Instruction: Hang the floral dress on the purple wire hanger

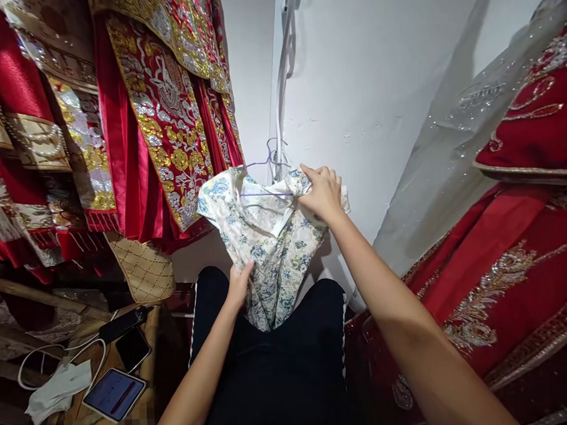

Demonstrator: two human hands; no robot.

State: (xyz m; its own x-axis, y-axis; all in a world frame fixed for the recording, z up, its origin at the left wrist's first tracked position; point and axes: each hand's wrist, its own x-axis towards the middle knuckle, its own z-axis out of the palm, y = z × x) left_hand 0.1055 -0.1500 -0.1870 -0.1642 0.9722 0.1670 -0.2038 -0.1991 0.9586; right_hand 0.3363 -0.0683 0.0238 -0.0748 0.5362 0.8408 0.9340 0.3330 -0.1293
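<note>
A white dress with a blue and green floral print [266, 256] hangs on a thin purple wire hanger [268, 156] in front of me. Its neckline gapes, and the hanger's bar shows across the opening. My right hand [324, 191] is closed on the dress at its right shoulder, thumb on the near side. Lower down, my left hand [240, 282] pinches the left side of the bodice, with its thumb on the cloth and the other fingers hidden behind. The dress's lower end falls between my knees.
Red embroidered garments [163, 117] hang close on the left, and a red beaded gown [513, 279] with sheer sparkly fabric on the right. A wooden stool [151, 347] at lower left carries two phones [115, 394], cables and a tissue [60, 391]. A white wall [353, 67] stands behind.
</note>
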